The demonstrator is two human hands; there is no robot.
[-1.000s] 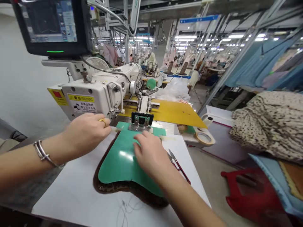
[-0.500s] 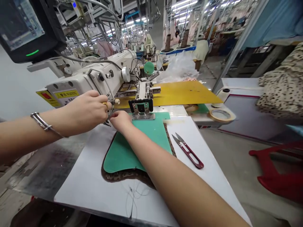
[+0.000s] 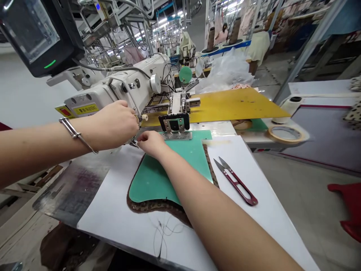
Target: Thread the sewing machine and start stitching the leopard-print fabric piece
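Observation:
At the needle end of a white sewing machine point(image 3: 113, 88), my left hand point(image 3: 120, 122) is closed, its fingertips hidden behind the hand. Just right of it and lower, my right hand point(image 3: 150, 143) pinches something too small to make out beside the presser foot. My right forearm crosses a green template point(image 3: 158, 177), which lies on brown leopard-patterned fabric point(image 3: 146, 206). A metal clamp point(image 3: 177, 135) rests on the template's back edge. Red-handled thread snips point(image 3: 237, 182) lie to the right on the white board point(image 3: 113, 210).
Loose thread point(image 3: 160, 235) lies near the front edge. Behind stands a yellow sheet point(image 3: 225, 105). A tape roll point(image 3: 286, 133) and a thread cone point(image 3: 290, 107) sit at the right. A monitor point(image 3: 39, 34) hangs at upper left.
The whole view has shifted, so the machine and board appear further right. My left hand has turned slightly, its fingers now less visible. My right hand stays pinched by the presser foot.

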